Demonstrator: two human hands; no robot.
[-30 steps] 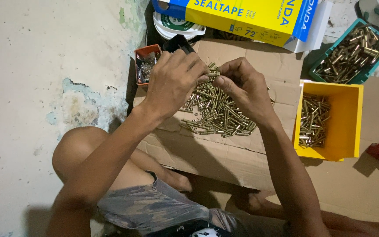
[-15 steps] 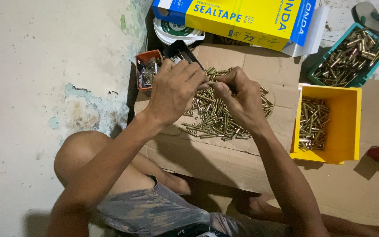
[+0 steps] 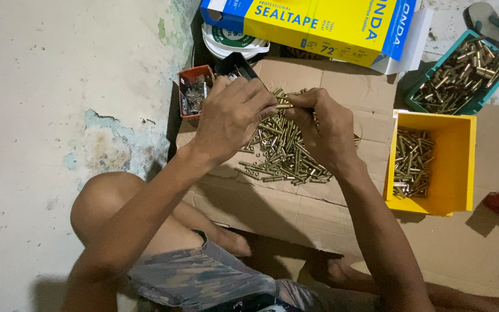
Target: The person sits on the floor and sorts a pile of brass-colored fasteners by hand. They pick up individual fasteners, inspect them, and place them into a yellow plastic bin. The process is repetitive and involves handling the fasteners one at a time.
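A rough, patchy concrete floor (image 3: 59, 86) takes up the left side, its paint flaked away in pale blotches. Flattened brown cardboard (image 3: 319, 214), creased and matte, lies over the rest of the ground under the person's folded legs. Along the top edge rests a long glossy carton (image 3: 319, 23) in yellow and blue. At right stands a square yellow plastic bin (image 3: 457, 167) with slim brass pieces lying in its bottom, and above it a teal plastic tray (image 3: 434, 95) heaped with more. A small orange tub (image 3: 187, 75) of dark metal bits stands at the cardboard's upper left corner. In the middle spreads a loose pile of thin brass rods (image 3: 287, 159), shiny and cylindrical. Above that pile the left hand (image 3: 229, 118) and right hand (image 3: 324, 130) meet, the fingers of both pinched together on 1 brass rod (image 3: 284, 106) held level between them.
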